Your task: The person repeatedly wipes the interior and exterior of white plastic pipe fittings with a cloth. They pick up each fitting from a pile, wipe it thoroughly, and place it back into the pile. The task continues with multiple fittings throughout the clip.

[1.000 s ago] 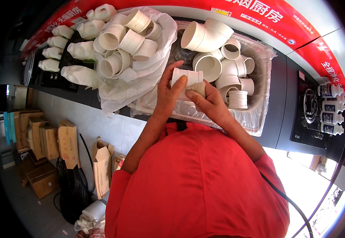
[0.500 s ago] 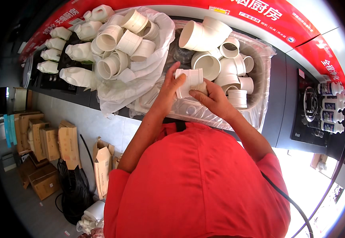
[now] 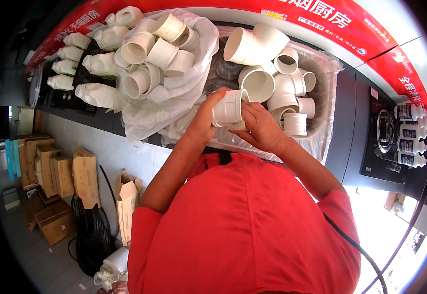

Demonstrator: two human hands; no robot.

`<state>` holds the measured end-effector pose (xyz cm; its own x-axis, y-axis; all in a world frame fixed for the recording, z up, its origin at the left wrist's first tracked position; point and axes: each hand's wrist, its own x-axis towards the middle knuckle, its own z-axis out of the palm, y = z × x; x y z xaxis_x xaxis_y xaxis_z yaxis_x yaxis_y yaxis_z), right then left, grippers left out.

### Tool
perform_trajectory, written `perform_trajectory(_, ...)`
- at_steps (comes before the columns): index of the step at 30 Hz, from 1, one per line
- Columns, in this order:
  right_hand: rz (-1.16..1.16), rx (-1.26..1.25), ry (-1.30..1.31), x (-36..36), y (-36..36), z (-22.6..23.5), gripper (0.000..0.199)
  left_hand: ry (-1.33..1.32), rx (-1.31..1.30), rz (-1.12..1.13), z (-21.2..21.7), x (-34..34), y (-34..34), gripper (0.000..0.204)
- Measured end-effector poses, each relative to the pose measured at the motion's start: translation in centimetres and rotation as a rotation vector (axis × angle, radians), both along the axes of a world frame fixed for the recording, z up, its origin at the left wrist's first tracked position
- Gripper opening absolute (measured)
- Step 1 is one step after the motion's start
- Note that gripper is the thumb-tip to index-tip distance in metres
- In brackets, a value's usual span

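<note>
In front of my chest, over the sink's near edge, my left hand [image 3: 205, 116] is closed round a short white plastic pipe coupling [image 3: 227, 109]. The coupling is tilted, its open end turned up to the right. My right hand [image 3: 263, 126] is closed on a small pale cloth [image 3: 238, 126], mostly hidden under the fingers, and presses against the coupling's right side. Just beyond lie white pipe elbows [image 3: 286, 84] and couplings [image 3: 295, 124], heaped in a plastic-lined sink [image 3: 327, 81]. A large white tee-like fitting [image 3: 253, 43] rests on top of the heap.
Left of the sink, a white plastic bag [image 3: 147, 115] holds more white fittings [image 3: 162, 53]. White jugs [image 3: 95, 95] stand on a dark counter at far left. At right, labelled bottles [image 3: 412, 131] stand by a black hob [image 3: 382, 164]. Cardboard boxes [image 3: 55, 220] and coiled black hose [image 3: 88, 237] lie on the floor.
The coupling has tipped, turning its open end toward the upper right. My right hand has shifted slightly, its fingers now curled at the coupling's rim, with the cloth moved lower.
</note>
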<state>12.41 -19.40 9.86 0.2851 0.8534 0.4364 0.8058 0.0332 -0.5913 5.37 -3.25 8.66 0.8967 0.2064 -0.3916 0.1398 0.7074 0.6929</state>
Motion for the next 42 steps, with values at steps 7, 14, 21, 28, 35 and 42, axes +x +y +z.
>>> perform_trajectory(7,-0.118,-0.070,0.598,-0.4,-0.6,1.4,0.026,-0.165,0.578,-0.087,0.0,-1.3,0.4,0.065)
perform_trajectory(14,-0.177,-0.078,1.138,-0.7,-0.4,2.2,0.026,-0.312,1.994,-0.212,4.9,-1.3,-0.4,0.092)
perform_trajectory(21,-0.073,-0.163,1.062,-0.4,-1.2,4.5,0.027,-0.399,1.764,-0.270,4.5,-0.9,0.4,0.076)
perform_trajectory(28,0.186,-0.289,0.100,1.3,-2.8,4.8,0.032,-0.215,1.263,-0.553,4.8,-1.2,1.9,0.078)
perform_trajectory(35,-0.279,-0.052,0.363,5.3,-7.7,5.4,0.041,-0.242,0.994,-0.410,4.3,-4.1,4.6,0.084)
perform_trajectory(42,-0.193,0.223,0.606,4.1,-8.0,7.5,0.042,-0.357,0.989,-0.365,5.9,-4.4,4.9,0.084)
